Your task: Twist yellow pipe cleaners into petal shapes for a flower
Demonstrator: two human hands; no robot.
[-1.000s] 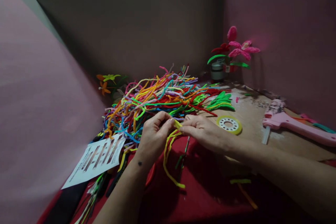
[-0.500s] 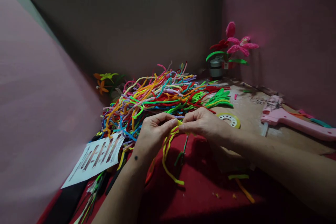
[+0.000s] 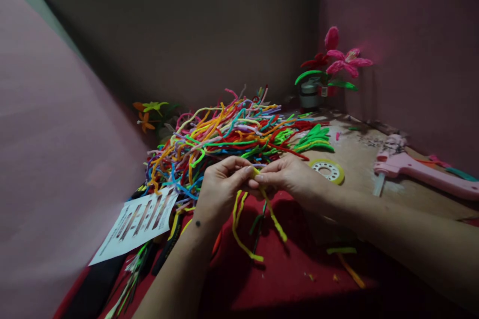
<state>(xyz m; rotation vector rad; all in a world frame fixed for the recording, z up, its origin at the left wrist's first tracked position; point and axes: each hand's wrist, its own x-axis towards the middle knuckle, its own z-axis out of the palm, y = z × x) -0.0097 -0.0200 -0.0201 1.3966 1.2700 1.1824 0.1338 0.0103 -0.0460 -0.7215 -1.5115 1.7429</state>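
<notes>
Left fingers [image 3: 243,174] and right fingers [image 3: 268,178] pinch yellow strands [image 3: 277,226] above red, perhaps cloth surface [image 3: 288,279]; right wall [image 3: 415,40] pinkish.

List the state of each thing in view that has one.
Left hand: fingers pinched on the yellow strands
Right hand: fingers pinched on them too
Yellow strands: bent, ends hanging loose
Heap of coloured strands: loose, tangled
Tape roll: lying flat, partly hidden
Pink glue gun: lying down; on or off, cannot tell
Printed sheet: unfolded, print side up
Pink flower: petals spread
</notes>
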